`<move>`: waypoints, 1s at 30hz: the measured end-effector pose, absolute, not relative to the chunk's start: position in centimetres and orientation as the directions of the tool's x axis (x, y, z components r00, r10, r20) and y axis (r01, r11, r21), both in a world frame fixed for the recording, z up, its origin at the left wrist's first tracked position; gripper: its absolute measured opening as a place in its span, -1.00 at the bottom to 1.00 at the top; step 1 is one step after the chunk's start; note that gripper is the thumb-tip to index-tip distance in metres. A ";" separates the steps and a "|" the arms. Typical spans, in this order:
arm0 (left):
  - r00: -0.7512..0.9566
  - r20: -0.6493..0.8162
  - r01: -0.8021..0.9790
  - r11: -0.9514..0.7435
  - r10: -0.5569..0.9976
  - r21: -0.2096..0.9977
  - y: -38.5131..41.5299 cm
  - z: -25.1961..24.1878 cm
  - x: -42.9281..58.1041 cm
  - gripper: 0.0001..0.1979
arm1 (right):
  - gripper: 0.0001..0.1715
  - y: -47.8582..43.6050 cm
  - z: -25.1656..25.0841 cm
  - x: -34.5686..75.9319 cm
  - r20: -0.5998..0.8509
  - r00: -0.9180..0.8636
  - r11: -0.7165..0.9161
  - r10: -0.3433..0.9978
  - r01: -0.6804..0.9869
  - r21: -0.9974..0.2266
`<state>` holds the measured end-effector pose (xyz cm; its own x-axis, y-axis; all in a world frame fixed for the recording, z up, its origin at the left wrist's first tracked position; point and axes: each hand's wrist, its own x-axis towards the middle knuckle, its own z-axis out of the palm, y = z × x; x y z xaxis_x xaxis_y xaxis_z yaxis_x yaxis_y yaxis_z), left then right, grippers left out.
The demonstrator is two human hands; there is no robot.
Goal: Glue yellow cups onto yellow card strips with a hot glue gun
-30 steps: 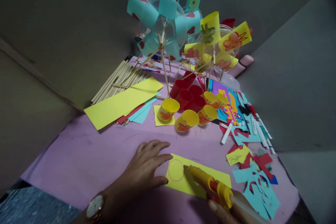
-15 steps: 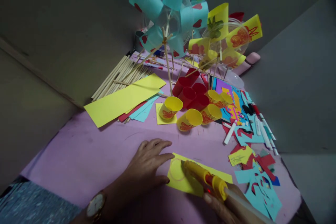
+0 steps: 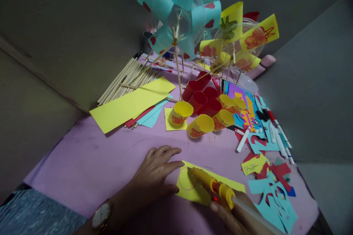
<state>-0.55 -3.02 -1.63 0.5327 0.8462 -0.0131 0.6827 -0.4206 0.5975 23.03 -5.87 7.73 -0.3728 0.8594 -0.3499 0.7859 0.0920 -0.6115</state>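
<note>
My left hand (image 3: 154, 176) lies flat with fingers spread, pressing the left edge of a yellow paper strip (image 3: 234, 185) on the pink table (image 3: 96, 158). A faint circle (image 3: 184, 178) is drawn on the strip by my fingertips. My right hand (image 3: 234, 218), low at the frame's bottom edge, grips a yellow glue gun (image 3: 211, 185). Its nozzle touches the paper at the circle's right side.
Yellow paper cups (image 3: 190, 119) and red cups (image 3: 201, 97) lie behind the strip. Two paper windmills (image 3: 179, 11) stand on sticks at the back. A long yellow sheet (image 3: 129, 104) and wooden sticks (image 3: 124, 79) sit left. Paper scraps (image 3: 270, 187) and pens (image 3: 275, 132) crowd the right.
The glue gun's nozzle has moved a little left along the drawn circle. My left hand stays flat on the paper. My head has shifted slightly.
</note>
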 end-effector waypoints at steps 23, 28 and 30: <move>0.535 -0.039 0.688 -0.409 0.844 0.600 -2.9 -1.3 -0.5 -0.39 | -0.73 -6.3 7.3 24.2 -0.378 -0.344 0.072 0.860 0.814 -0.577; 0.534 -0.038 0.686 -0.407 0.845 0.603 -2.8 -1.1 -0.5 -0.42 | -0.70 -6.2 7.2 24.4 -0.398 -0.335 0.082 0.854 0.842 -0.533; 0.544 -0.047 0.684 -0.410 0.838 0.604 -2.8 -1.1 -0.5 -0.42 | -0.67 -6.2 6.8 24.7 -0.393 -0.330 0.098 0.858 0.858 -0.505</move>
<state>-0.55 -2.82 -1.06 0.5439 0.8379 -0.0466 0.6835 -0.4101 0.6039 24.71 -6.24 6.83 -0.3295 0.8585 -0.3930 0.8575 0.0979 -0.5050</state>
